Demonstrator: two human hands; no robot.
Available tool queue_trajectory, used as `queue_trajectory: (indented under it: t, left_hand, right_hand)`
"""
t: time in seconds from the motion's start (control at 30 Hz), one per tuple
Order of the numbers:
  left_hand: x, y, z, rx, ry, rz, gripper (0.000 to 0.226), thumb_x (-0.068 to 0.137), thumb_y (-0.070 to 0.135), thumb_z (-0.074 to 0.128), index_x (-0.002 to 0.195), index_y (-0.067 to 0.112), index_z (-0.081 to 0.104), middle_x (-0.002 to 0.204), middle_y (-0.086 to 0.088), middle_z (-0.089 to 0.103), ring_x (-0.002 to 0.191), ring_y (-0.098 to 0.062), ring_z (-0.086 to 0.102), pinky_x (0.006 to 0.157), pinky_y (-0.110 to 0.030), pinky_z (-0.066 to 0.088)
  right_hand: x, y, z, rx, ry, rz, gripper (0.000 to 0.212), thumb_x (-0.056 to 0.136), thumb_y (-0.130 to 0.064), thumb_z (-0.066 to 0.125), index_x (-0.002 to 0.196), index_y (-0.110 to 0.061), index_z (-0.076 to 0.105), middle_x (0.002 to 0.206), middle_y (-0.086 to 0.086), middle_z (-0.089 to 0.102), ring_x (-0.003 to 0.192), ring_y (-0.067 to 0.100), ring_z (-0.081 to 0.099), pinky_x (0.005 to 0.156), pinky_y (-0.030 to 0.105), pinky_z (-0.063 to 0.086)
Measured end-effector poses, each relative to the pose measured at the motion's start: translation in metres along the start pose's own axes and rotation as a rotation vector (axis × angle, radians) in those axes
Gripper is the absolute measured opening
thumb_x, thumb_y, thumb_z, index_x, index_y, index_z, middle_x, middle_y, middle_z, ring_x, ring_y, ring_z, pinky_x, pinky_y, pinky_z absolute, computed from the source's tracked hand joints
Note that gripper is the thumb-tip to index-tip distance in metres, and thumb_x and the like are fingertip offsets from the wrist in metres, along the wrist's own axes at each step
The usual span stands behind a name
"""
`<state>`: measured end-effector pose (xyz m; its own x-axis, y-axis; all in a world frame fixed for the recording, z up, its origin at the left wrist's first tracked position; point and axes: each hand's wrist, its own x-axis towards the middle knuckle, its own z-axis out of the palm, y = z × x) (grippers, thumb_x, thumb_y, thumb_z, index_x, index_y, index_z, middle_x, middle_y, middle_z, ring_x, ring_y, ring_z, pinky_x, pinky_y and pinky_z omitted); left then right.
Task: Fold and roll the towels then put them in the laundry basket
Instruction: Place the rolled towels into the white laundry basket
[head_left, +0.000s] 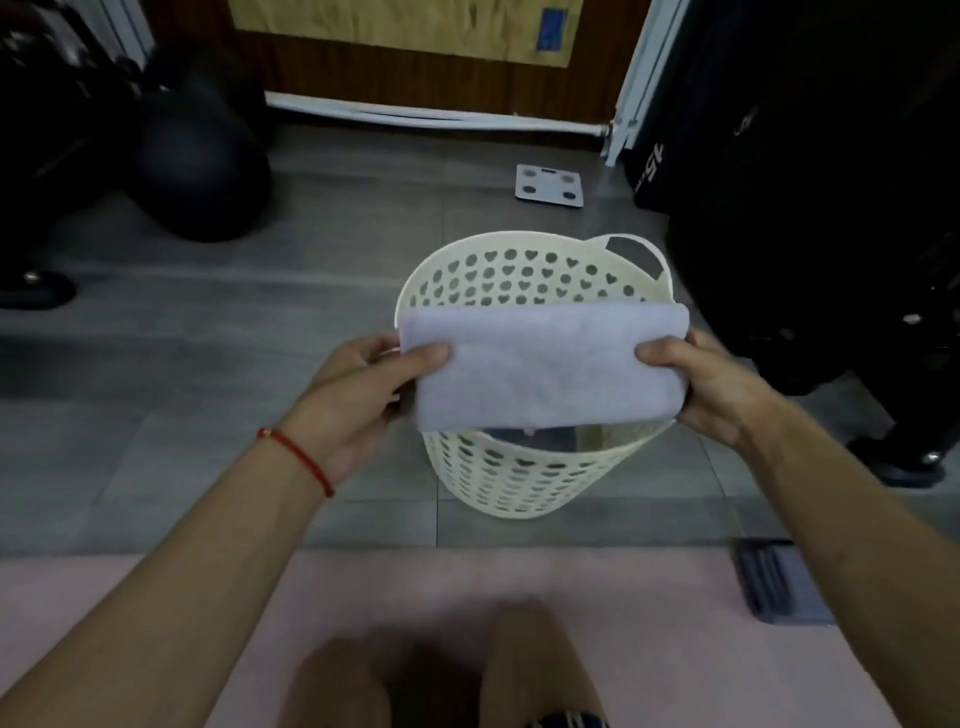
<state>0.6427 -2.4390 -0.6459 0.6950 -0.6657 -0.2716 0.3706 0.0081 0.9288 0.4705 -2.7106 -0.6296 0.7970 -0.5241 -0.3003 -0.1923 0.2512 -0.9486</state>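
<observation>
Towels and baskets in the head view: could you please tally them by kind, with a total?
Pale lavender folded terry towel, held over the basket by both hands: 1
Grey folded towel on the pink mat: 1
Cream perforated plastic laundry basket: 1
Total: 3

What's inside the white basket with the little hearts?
The folded towel, held by the left hand and the right hand, covers most of the basket opening. Through the gap below it, something dark shows inside, too hidden to name.
</observation>
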Motion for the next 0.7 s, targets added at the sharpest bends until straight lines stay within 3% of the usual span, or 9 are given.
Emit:
queue_trajectory:
  t: [0.1, 0.23, 0.33, 0.43, 0.53, 0.7]
  left_hand:
    - [0.088, 0.003, 0.024, 0.034, 0.071, -0.107, 0.031, 0.082, 0.021, 0.079, 0.111, 0.012, 0.073, 0.101, -0.003, 0.077, 0.086, -0.017, 0.071, 0.072, -0.029, 0.058]
    - [0.19, -0.03, 0.046, 0.042, 0.114, -0.373, 0.03, 0.088, 0.022, 0.074, 0.117, 0.015, 0.069, 0.107, -0.005, 0.075, 0.089, -0.021, 0.07, 0.058, -0.027, 0.056]
    - [0.246, -0.067, 0.047, 0.072, 0.144, -0.481, 0.03, 0.092, 0.024, 0.071, 0.118, 0.01, 0.069, 0.112, -0.009, 0.074, 0.099, -0.025, 0.07, 0.069, -0.032, 0.058]
    - [0.288, -0.106, 0.035, 0.11, 0.173, -0.518, 0.03, 0.093, 0.027, 0.069, 0.119, 0.011, 0.07, 0.115, -0.009, 0.074, 0.106, -0.028, 0.069, 0.086, -0.039, 0.058]
    - [0.321, -0.14, 0.02, 0.19, 0.197, -0.493, 0.037, 0.095, 0.035, 0.065, 0.128, 0.019, 0.066, 0.122, -0.004, 0.071, 0.109, -0.026, 0.068, 0.094, -0.041, 0.056]
    - [0.352, -0.183, 0.005, 0.203, 0.2, -0.433, 0.062, 0.078, 0.049, 0.076, 0.135, 0.03, 0.061, 0.129, 0.007, 0.067, 0.115, -0.018, 0.065, 0.104, -0.042, 0.051]
  right_hand:
    - [0.076, 0.009, -0.029, 0.047, 0.054, 0.073, 0.048, 0.086, -0.008, 0.069, 0.133, -0.008, 0.06, 0.122, 0.014, 0.071, 0.109, 0.029, 0.07, 0.081, 0.04, 0.06]
    - [0.15, 0.045, -0.057, 0.031, 0.152, 0.198, 0.049, 0.081, -0.015, 0.079, 0.128, -0.013, 0.064, 0.119, 0.009, 0.073, 0.108, 0.028, 0.071, 0.089, 0.047, 0.059]
    - [0.195, 0.081, -0.064, 0.017, 0.238, 0.328, 0.047, 0.077, -0.023, 0.084, 0.121, -0.014, 0.067, 0.112, 0.008, 0.075, 0.1, 0.028, 0.073, 0.085, 0.048, 0.061]
    - [0.232, 0.116, -0.062, -0.038, 0.332, 0.391, 0.063, 0.068, -0.037, 0.087, 0.123, -0.014, 0.063, 0.113, 0.005, 0.071, 0.096, 0.025, 0.07, 0.087, 0.044, 0.06]
    - [0.258, 0.138, -0.058, -0.065, 0.43, 0.363, 0.063, 0.075, -0.031, 0.083, 0.127, -0.015, 0.052, 0.113, 0.001, 0.061, 0.094, 0.019, 0.063, 0.087, 0.036, 0.054]
    - [0.279, 0.167, -0.055, -0.089, 0.472, 0.328, 0.062, 0.082, -0.032, 0.077, 0.136, -0.023, 0.048, 0.122, -0.003, 0.062, 0.102, 0.019, 0.063, 0.093, 0.037, 0.054]
